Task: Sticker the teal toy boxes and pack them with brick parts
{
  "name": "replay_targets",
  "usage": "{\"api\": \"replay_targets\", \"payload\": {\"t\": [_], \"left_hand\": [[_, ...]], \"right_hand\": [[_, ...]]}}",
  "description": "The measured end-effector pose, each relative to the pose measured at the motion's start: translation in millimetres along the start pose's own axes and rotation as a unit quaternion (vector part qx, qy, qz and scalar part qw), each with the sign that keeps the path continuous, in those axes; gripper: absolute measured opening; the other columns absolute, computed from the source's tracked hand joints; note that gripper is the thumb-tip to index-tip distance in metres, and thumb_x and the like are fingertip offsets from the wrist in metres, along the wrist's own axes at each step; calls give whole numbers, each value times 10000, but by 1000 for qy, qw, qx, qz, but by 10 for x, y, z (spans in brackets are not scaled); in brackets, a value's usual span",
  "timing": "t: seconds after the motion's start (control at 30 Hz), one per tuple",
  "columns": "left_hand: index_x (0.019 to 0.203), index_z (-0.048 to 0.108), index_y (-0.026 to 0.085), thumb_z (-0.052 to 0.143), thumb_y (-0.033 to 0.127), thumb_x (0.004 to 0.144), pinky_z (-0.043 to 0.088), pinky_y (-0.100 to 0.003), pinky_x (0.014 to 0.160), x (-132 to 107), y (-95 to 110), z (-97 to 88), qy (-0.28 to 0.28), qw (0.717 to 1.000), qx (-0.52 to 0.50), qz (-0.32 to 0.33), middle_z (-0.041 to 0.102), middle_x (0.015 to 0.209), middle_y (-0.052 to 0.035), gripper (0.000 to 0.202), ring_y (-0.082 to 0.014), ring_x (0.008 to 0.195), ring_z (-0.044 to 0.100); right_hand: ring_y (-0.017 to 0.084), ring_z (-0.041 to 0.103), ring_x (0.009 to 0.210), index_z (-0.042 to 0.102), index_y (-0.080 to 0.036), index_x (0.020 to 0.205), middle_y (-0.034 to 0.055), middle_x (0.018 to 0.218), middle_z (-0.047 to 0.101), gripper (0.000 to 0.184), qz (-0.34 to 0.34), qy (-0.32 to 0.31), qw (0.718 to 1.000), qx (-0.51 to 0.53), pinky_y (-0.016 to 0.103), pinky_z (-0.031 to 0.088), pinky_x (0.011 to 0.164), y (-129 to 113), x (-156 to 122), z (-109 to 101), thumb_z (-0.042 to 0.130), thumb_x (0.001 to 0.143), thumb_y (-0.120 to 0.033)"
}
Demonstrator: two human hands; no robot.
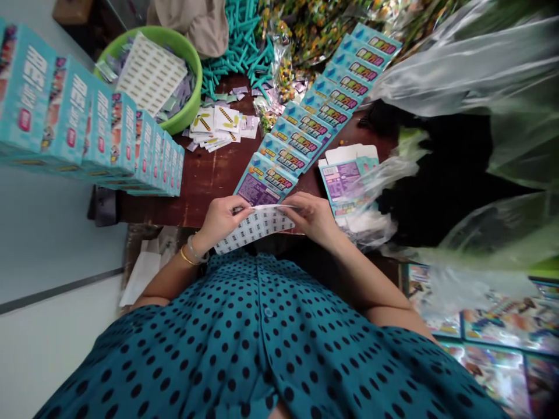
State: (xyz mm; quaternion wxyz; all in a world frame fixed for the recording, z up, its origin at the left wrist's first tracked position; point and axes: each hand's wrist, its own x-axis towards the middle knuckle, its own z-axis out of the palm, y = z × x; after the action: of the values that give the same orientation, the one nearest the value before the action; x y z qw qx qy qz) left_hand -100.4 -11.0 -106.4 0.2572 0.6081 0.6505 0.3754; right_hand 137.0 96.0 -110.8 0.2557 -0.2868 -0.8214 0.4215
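A white sheet of small printed stickers [257,227] stretches between my two hands at the table's front edge, close to my body. My left hand [222,218] pinches its upper edge between thumb and fingers. At the other end, my right hand [315,216] grips the same edge in a pinch. The sheet hangs tilted, its grid of small dark marks facing me. Just beyond my fingers begins a slanting row of overlapping light-blue boxes [271,177], with purple panels and colourful lettering. The nearest box is partly hidden by the sheet and my hands.
Several upright blue boxes [100,128] line the left side. A green basin [196,87] holds small packets and a sheet. Printed cards [213,125], turquoise sticks [240,46] and bagged pieces [301,35] lie behind. Flattened boxes [343,177] and clear plastic bags [437,64] are at right.
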Motion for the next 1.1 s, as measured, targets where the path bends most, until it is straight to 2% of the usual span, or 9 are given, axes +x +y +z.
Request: {"api": "replay_targets", "payload": {"t": [0.17,0.33,0.47,0.57,0.63,0.73,0.87,1.0,1.1], "left_hand": [[895,816,202,720,324,902,546,-248,717,-34,75,69,1,999,-35,33,815,887,-49,155,-168,774,749],[892,832,213,724,327,897,541,-238,686,-118,122,133,31,996,-48,72,816,847,-51,157,-156,723,745],[830,828,189,731,342,880,502,-225,593,-158,172,235,84,988,-128,15,800,775,-48,188,-140,632,699],[920,828,181,729,350,873,411,-209,490,-147,164,255,44,982,-171,-64,756,674,-17,201,-105,518,596],[993,824,180,722,362,874,378,-206,475,-130,137,221,-31,979,-180,-89,735,649,-7,240,-95,499,558],[958,828,168,708,367,878,408,-206,512,-111,102,166,-110,970,-193,-97,771,745,-36,246,-109,567,607],[970,824,166,703,373,884,466,-206,570,-101,110,185,-80,965,-222,-116,807,879,-62,255,-135,676,678],[971,826,176,708,366,884,493,-205,594,-82,146,203,-71,970,-208,-105,813,880,-58,241,-140,694,701],[972,827,171,710,351,879,529,-218,635,-54,158,181,-70,972,-202,-96,817,896,-65,233,-163,743,731]], "right_hand": [[201,697,804,790,-248,1038,55,885,775,232,-55,24,998,-9,340,549,755,29,-61,-2,598,990,-369],[196,708,786,803,-273,979,22,872,799,193,-90,-4,996,8,453,491,1017,84,-81,9,641,961,-376],[214,721,825,809,-267,825,7,832,792,314,0,56,980,188,444,512,1004,123,-116,225,648,938,-512],[239,717,847,813,-253,830,28,852,785,381,83,112,961,240,414,553,859,172,-145,386,652,903,-591],[234,709,836,814,-252,857,34,870,785,361,78,94,969,214,418,545,849,201,-154,418,636,921,-560],[219,693,832,806,-283,856,6,833,779,245,7,96,992,82,494,453,1031,215,-148,365,646,942,-447],[218,690,874,789,-293,928,6,883,779,166,-47,138,988,-47,504,416,1039,162,-109,204,641,961,-360],[232,686,979,761,-308,1088,18,1031,785,175,-95,91,987,-97,501,394,1065,88,-50,23,663,952,-359],[226,679,965,766,-315,1042,0,985,790,144,-117,59,986,-107,504,361,1101,55,9,-67,657,956,-351]]}}
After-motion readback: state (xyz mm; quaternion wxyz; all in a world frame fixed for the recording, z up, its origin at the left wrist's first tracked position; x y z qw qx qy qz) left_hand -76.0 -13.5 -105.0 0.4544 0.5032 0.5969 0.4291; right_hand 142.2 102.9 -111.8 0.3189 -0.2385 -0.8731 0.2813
